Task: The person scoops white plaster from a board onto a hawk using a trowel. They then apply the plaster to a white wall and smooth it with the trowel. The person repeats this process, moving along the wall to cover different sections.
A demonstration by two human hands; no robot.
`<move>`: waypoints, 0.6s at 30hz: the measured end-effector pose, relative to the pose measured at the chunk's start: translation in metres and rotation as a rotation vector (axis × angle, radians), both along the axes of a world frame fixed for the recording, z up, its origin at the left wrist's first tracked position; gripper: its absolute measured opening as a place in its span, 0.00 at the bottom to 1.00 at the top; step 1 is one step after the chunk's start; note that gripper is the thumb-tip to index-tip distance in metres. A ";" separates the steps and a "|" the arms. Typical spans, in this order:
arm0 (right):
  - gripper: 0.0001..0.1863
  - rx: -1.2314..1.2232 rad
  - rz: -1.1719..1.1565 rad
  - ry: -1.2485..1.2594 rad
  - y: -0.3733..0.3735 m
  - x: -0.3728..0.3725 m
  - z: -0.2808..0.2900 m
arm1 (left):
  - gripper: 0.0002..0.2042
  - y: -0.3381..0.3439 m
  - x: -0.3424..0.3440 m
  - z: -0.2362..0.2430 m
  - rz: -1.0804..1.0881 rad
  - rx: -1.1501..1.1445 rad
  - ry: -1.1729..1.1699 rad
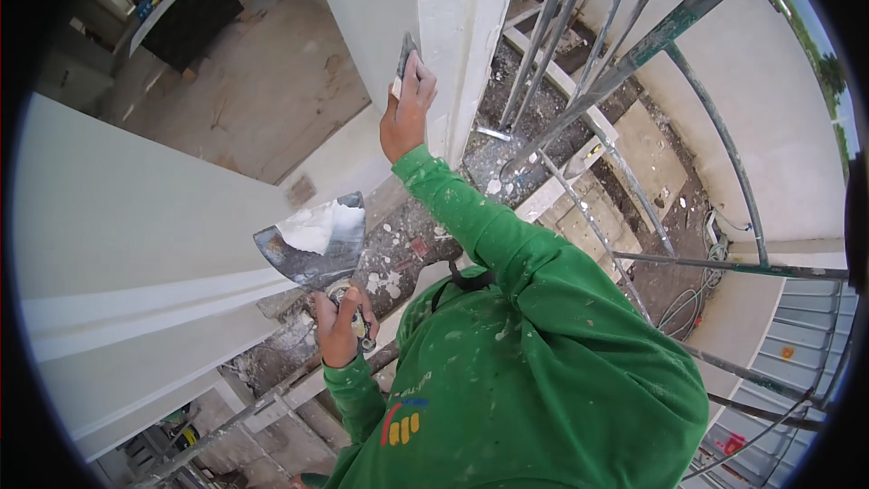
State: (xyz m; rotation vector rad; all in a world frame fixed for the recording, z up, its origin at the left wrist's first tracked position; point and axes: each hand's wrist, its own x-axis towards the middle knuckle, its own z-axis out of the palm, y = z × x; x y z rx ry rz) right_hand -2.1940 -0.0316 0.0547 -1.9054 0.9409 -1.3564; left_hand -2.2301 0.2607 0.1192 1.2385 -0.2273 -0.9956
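My left hand [342,324] is wrapped round the handle of a broad metal putty knife [339,258], held blade up at waist height. A heap of white filler paste [310,226] lies on that blade. Stretched forward, my right hand [409,111] grips a smaller scraper [405,52] with a grey blade and some white paste by the fingers. The blade is at the face of a white wall column [385,14]; whether it touches, I cannot tell. Both green sleeves are speckled with white.
Metal scaffold tubes [647,54] rise close on my right. Below are planks [552,197] and rubble-strewn ground [398,249]. A white wall [136,208] stands on the left, with an opening to a room with a dark table [187,18]. Cable [695,294] lies coiled at right.
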 end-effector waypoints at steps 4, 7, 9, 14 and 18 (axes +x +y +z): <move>0.30 -0.001 0.339 0.017 0.032 -0.091 0.026 | 0.18 0.002 -0.011 -0.006 -0.014 -0.242 0.228; 0.28 0.037 0.610 0.002 0.059 -0.146 0.060 | 0.24 0.007 -0.019 -0.025 -0.092 -0.444 0.554; 0.30 0.085 0.794 -0.031 0.085 -0.167 0.065 | 0.26 0.004 -0.018 -0.038 -0.229 -0.518 0.760; 0.41 0.062 0.990 0.363 0.063 -0.181 0.046 | 0.30 -0.004 -0.002 -0.023 -0.362 -0.391 0.666; 0.39 -0.319 0.436 0.478 -0.013 -0.178 0.036 | 0.30 -0.012 0.011 -0.001 -0.338 -0.472 0.388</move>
